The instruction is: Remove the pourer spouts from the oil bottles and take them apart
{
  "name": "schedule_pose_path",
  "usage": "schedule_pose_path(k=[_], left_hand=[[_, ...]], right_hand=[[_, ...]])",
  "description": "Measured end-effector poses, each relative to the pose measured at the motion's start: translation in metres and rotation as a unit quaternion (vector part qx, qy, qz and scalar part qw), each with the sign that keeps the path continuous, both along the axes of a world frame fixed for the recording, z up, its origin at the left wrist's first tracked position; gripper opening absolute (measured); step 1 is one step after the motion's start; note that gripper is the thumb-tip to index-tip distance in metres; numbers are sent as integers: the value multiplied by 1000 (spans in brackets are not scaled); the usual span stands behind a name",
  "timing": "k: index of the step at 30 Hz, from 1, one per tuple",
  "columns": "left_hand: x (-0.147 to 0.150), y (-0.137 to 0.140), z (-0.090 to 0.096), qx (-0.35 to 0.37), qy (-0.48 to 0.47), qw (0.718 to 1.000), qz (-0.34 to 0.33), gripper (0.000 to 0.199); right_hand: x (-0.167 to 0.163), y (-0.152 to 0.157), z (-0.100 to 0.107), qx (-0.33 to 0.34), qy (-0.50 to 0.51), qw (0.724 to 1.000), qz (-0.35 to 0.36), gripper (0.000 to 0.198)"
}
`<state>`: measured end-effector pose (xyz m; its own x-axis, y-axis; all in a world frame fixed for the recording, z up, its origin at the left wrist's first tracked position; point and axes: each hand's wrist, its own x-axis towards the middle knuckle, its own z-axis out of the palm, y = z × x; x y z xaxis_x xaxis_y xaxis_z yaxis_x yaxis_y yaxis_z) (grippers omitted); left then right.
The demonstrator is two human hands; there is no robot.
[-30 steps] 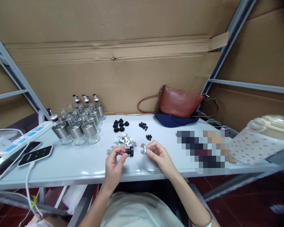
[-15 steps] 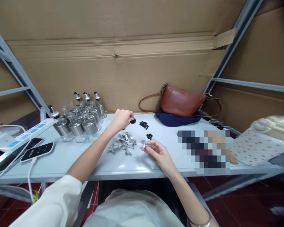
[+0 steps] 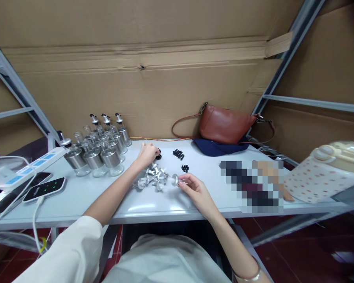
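Observation:
My right hand (image 3: 197, 191) pinches a silver pourer spout (image 3: 175, 180) between thumb and fingers, its round cap facing left. Further back, my left hand (image 3: 148, 155) has its fingers closed at a small round black ring (image 3: 158, 155); the grip is partly hidden. Between and below the hands lies a heap of loose silver pourer tops (image 3: 155, 175). Small black caps (image 3: 185, 168) are clustered just behind my right hand. Behind them is a group of longer black pieces (image 3: 178, 153).
Several glass bottles with steel sleeves (image 3: 92, 158) stand at the left, some with pourers. A power strip (image 3: 32, 169) and a charging device (image 3: 44, 189) lie beside them. A brown bag (image 3: 225, 125) and navy cap (image 3: 218, 147) sit at the back; a spotted container (image 3: 309, 177) is at right.
My left hand has drawn back a little toward me and to the left, and the black ring at its fingers has shifted with it. The right hand keeps the pourer spout almost in place.

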<state>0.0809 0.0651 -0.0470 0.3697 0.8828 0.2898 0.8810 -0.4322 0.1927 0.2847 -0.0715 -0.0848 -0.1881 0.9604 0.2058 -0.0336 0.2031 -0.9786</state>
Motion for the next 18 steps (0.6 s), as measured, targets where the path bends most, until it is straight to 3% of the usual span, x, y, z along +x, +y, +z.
schedule_pose_path(k=[5,8,11,14,18], left_hand=[[-25,-11,8,47,-68,997,3,29],[-46,-19,12,82,-130,987,42,36],[-60,-21,3,80,-174,979,72,38],[-62,-19,-10,53,-190,977,78,36],[-58,-18,-19,36,-188,979,69,35]], right_hand=[[2,2,-2,59,-66,991,-97,26],[2,3,-4,53,-100,990,-87,27],[0,3,-7,65,-153,984,-70,28],[-3,2,-9,77,-193,977,-55,29],[-6,-1,-10,68,-173,981,-55,40]])
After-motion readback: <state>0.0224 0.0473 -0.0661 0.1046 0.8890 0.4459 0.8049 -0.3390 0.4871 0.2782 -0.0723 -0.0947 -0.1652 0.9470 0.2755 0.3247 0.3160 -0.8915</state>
